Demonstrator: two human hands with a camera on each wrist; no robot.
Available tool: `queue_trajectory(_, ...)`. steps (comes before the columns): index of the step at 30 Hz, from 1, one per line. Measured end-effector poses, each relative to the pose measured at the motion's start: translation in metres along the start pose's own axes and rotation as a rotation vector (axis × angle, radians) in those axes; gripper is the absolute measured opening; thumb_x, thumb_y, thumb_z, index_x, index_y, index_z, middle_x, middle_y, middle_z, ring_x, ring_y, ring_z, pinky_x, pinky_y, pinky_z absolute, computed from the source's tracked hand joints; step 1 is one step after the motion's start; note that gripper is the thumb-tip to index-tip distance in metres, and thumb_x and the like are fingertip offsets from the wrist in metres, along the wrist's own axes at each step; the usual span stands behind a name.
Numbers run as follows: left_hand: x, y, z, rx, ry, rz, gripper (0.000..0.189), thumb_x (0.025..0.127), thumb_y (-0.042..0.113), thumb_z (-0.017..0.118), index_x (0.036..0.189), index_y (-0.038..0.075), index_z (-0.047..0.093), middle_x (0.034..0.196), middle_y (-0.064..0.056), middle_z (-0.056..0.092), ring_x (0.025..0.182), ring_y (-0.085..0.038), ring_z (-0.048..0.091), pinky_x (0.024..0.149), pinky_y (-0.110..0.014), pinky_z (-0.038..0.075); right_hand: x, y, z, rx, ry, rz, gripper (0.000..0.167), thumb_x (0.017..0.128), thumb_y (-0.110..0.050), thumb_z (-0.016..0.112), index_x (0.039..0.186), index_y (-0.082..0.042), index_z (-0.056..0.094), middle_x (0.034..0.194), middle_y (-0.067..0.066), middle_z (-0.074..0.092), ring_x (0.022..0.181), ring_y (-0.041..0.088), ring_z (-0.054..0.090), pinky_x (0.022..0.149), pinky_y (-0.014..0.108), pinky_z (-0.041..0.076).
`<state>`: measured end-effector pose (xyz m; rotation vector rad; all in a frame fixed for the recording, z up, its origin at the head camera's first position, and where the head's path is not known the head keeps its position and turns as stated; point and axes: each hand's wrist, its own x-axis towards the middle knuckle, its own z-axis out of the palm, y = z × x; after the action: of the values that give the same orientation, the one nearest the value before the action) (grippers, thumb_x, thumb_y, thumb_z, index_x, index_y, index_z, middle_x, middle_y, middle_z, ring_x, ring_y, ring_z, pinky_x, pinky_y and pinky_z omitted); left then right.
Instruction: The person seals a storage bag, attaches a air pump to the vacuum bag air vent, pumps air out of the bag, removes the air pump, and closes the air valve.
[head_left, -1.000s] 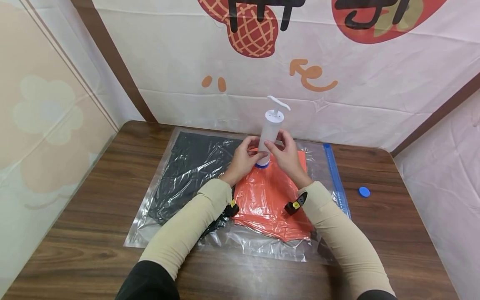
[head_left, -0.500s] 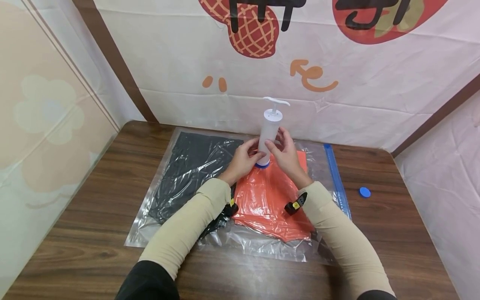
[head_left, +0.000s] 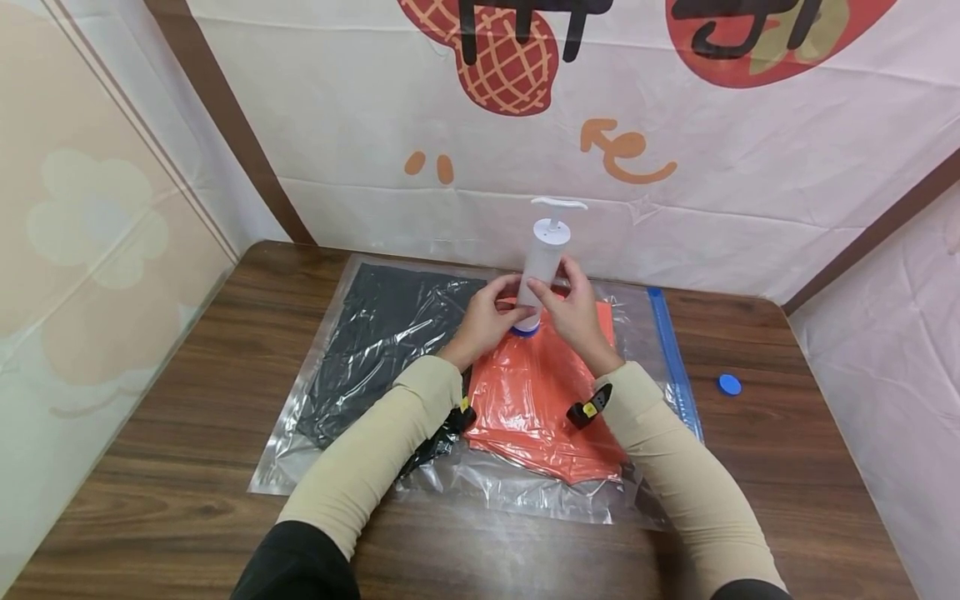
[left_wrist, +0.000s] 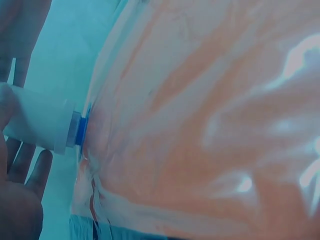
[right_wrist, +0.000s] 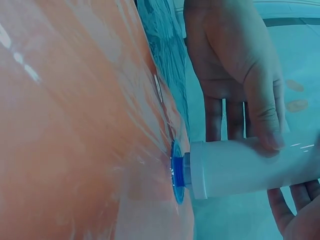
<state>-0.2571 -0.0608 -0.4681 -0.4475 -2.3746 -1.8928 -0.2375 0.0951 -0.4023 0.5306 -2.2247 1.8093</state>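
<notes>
Both hands hold a white hand pump (head_left: 538, 265) with a T-shaped handle (head_left: 558, 202) on top. My left hand (head_left: 483, 321) grips the lower barrel from the left, and my right hand (head_left: 576, 315) grips it from the right, a little higher. The pump leans slightly right. Its lower end meets a blue valve (right_wrist: 177, 175) on a clear plastic storage bag (head_left: 517, 493). Inside the bag lie folded orange fabric (head_left: 536, 408) and dark fabric (head_left: 397, 321). In the left wrist view, the pump barrel (left_wrist: 40, 120) is partly covered by fingers.
A loose blue cap (head_left: 728, 384) lies on the wooden table (head_left: 172, 442), right of the bag. Along the bag's right edge runs a blue zip strip (head_left: 675, 358). A printed cloth backdrop (head_left: 337, 117) stands right behind the table.
The pump has turned about its length: its handle, slanted a second ago, now lies nearly level across the view. Its top swung slightly left, then right. Both hands stay on the barrel.
</notes>
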Motion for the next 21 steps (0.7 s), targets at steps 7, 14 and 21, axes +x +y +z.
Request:
queue_trajectory(7, 0.0014, 0.0009, -0.0013, 0.001, -0.050, -0.007, 0.063, 0.093, 0.001, 0.073, 0.150, 0.003, 0.047, 0.141, -0.020, 0.057, 0.127, -0.033, 0.059, 0.104, -0.037, 0.050, 0.0011, -0.0005, -0.0007, 0.043, -0.015, -0.009, 0.064, 0.097, 0.003, 0.065, 0.151, 0.011, 0.031, 0.133, 0.036, 0.053, 0.124, 0.047, 0.052, 0.105, 0.056, 0.043)
queue_trajectory(14, 0.0012, 0.0021, 0.0026, 0.027, 0.009, 0.002, 0.057, 0.090, 0.005, 0.077, 0.143, 0.003, 0.055, 0.132, -0.018, 0.063, 0.121, -0.029, 0.062, 0.100, -0.037, 0.052, 0.0007, 0.0025, -0.0008, 0.084, -0.029, 0.009, 0.065, 0.098, 0.004, 0.062, 0.153, 0.010, 0.027, 0.140, 0.034, 0.050, 0.126, 0.043, 0.051, 0.108, 0.054, 0.041)
queue_trajectory(21, 0.0030, 0.0042, 0.0078, 0.017, 0.036, 0.026, 0.052, 0.088, 0.006, 0.081, 0.135, 0.001, 0.060, 0.125, -0.019, 0.066, 0.114, -0.031, 0.065, 0.095, -0.038, 0.055, 0.0023, -0.0021, 0.0010, 0.032, 0.029, 0.043, 0.060, 0.094, -0.001, 0.072, 0.143, 0.009, 0.040, 0.132, 0.029, 0.051, 0.120, 0.036, 0.054, 0.105, 0.051, 0.046)
